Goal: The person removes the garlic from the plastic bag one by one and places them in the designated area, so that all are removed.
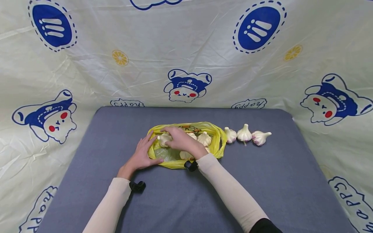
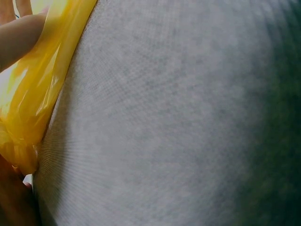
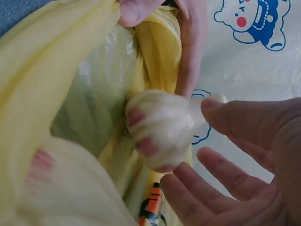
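Note:
A yellow plastic bag (image 1: 219,139) stands with its mouth spread wide, several garlic bulbs (image 1: 205,139) inside. My left hand (image 1: 141,154) holds the bag's left side, thumb over the front rim and fingers along the outer wall. Reaching across into the mouth, my right hand (image 1: 183,139) grips a garlic bulb (image 3: 162,127) near the bag's left end. In the right wrist view the right thumb (image 3: 235,115) lies at its stem and fingertips touch its underside. Another bulb (image 3: 66,183) shows at lower left there. The left wrist view shows the left thumb (image 2: 21,37) against the yellow plastic.
To the right of the bag, three garlic bulbs (image 1: 244,133) with purple streaks sit in a row on the grey-blue table cloth (image 1: 262,181). Behind the table hangs a pale curtain (image 1: 186,42) printed with cartoon figures. Each wrist wears a black strap (image 1: 137,186).

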### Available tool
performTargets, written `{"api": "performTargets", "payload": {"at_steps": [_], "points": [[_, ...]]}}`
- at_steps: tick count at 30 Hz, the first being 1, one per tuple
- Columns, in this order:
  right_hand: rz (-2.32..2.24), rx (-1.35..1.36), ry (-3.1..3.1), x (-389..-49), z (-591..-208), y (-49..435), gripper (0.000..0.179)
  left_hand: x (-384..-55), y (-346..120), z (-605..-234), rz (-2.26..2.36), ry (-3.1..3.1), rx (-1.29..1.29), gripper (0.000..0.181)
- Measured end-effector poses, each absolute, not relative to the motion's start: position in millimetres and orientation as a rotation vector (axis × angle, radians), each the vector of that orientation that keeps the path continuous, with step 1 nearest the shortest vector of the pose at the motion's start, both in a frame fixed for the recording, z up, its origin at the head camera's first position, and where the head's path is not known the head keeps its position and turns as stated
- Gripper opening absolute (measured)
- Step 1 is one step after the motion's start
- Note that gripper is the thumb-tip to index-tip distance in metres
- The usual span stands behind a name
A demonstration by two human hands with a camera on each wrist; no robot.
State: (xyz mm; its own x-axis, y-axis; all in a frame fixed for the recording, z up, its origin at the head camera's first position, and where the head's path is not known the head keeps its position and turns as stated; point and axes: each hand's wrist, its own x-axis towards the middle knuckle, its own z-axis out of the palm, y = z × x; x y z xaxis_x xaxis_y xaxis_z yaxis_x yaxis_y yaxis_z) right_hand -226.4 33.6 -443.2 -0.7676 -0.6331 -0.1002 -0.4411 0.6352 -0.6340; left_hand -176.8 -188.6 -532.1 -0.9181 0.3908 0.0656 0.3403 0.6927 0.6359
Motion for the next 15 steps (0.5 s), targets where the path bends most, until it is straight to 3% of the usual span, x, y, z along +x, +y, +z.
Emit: {"api": "performTargets", "payload": {"at_steps": [9,15], "points": [[-0.922,-0.888,2.538,-231,-454,31,0.037,-178,-189,-533,1.058,2.815,0.607,0.11],[-0.861,-0.87,2.556,-236,-455,22,0.042,-179,-189,-534,1.045,2.831,0.617,0.112]]}}
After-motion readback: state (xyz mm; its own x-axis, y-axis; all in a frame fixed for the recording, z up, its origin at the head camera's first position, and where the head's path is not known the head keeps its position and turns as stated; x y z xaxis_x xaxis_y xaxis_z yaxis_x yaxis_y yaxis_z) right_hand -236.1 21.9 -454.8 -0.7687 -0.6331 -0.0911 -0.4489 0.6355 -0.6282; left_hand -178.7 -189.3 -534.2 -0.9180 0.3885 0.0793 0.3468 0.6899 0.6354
